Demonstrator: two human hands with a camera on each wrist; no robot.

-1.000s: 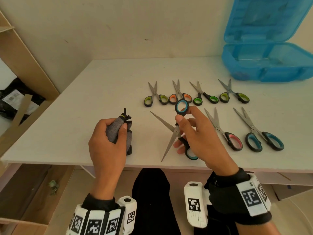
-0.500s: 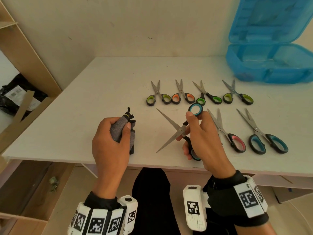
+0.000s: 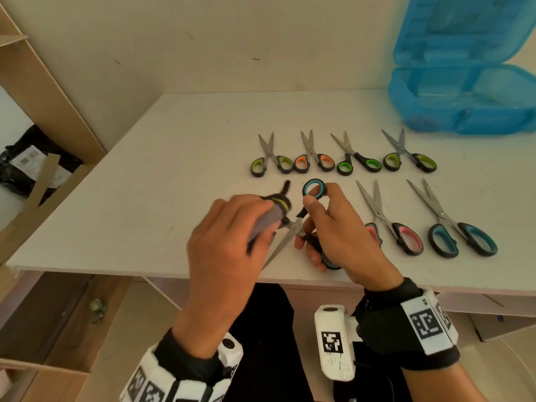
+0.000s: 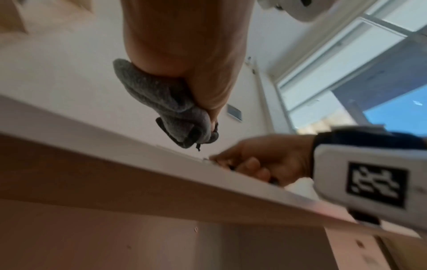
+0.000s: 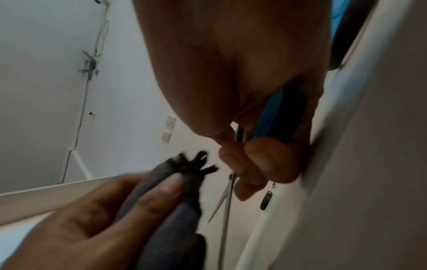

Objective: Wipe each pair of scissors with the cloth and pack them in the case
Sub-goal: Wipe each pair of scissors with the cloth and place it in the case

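Here, largest first:
Surface (image 3: 174, 175): a pale top set against a cream wall, carrying everything below; its front edge is seen from underneath in the left wrist view.
Case (image 3: 464, 100): a blue see-through plastic box, placed at the far right corner of the surface with its lid raised; what lies inside cannot be made out.
Left hand (image 3: 229, 236): fingers are curled round the cloth, blurred in the head view, and brought right up beside the right hand.
Right hand (image 3: 342, 236): closed round the handles of the held scissors, above the front edge of the surface.
Cloth (image 3: 269, 219): a grey rolled bundle with a dark knotted end, gripped in the left hand; its tip is touching or just beside the blades near the pivot, which of the two cannot be told.
Held scissors (image 3: 285, 239): blue-lined black handles, one ring raised past the right thumb, blades parted and pointed down-left toward the person.
Front row: pink-handled scissors (image 3: 400, 230) and blue-handled scissors (image 3: 461, 230) are laid just right of the right hand, blades pointing away.
Back row (image 3: 342, 158): four small pairs are laid side by side, with green, orange, green and green handles.
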